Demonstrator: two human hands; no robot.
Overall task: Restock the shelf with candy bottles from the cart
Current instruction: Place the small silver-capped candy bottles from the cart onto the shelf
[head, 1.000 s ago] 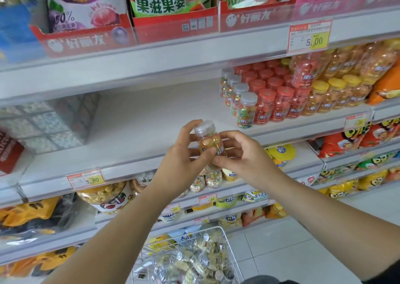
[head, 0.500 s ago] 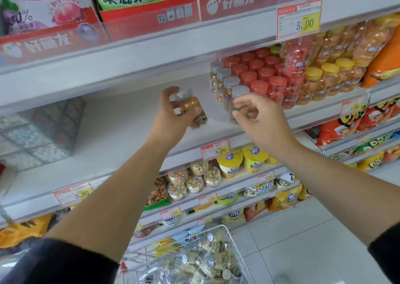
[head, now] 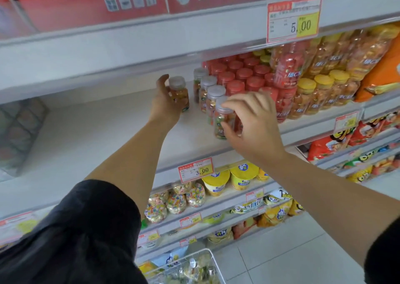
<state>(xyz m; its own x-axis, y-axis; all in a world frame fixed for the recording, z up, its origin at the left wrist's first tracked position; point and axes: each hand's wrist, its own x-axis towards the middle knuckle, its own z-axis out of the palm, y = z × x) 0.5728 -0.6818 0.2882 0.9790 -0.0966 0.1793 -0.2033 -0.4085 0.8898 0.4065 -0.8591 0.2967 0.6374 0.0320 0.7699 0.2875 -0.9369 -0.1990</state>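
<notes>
My left hand grips a clear candy bottle with a grey cap, upright on the white shelf, just left of a row of grey-capped bottles. My right hand curls around the front bottle of that row, thumb below and fingers over its cap. The wire cart with several more bottles shows at the bottom edge.
Red-capped bottles and yellow-capped bottles fill the shelf to the right. Bare white shelf stretches left of my left hand. A shelf above with red boxes overhangs. Price tags line the shelf edges; lower shelves hold snacks.
My left hand carried the bottle up and back onto the shelf beside the grey-capped row. My right hand let go of it and moved onto the front bottle of the row.
</notes>
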